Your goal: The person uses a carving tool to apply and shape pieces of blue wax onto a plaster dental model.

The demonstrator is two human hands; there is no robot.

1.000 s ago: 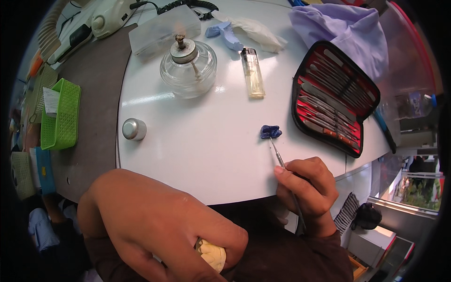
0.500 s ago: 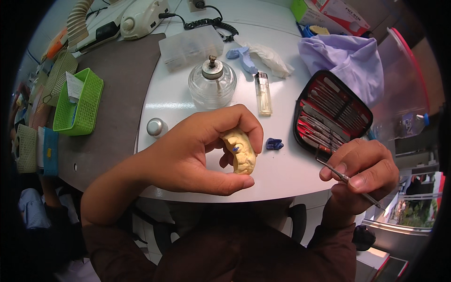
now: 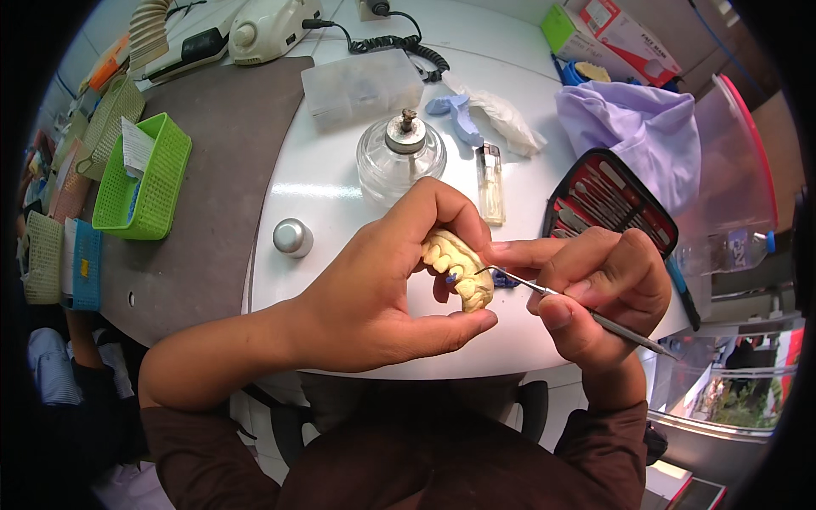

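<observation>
A yellow plaster dental model (image 3: 457, 265) with a small blue spot of wax on one tooth sits between the thumb and fingers of my left hand (image 3: 374, 293). My right hand (image 3: 599, 285) is closed round a thin metal dental carving tool (image 3: 586, 314), held like a pen. The tool's bent tip meets the model close to the blue spot; whether it touches is too fine to tell. My right fingertips come up to the model's far edge. Partly hidden behind the tool and fingers, a dark blue wax block (image 3: 506, 279) lies on the white table (image 3: 340, 340).
Beyond my hands stand a glass spirit lamp (image 3: 399, 161), its metal cap (image 3: 292, 238) and a lighter (image 3: 490, 187). An open tool case (image 3: 612, 200) lies at the right, before a lilac cloth (image 3: 629, 127). A green basket (image 3: 144, 183) rests on the left mat.
My right hand has moved left with the carving tool, bringing its tip to the dental model. The model is turned slightly in my left hand. The whole view has shifted a little.
</observation>
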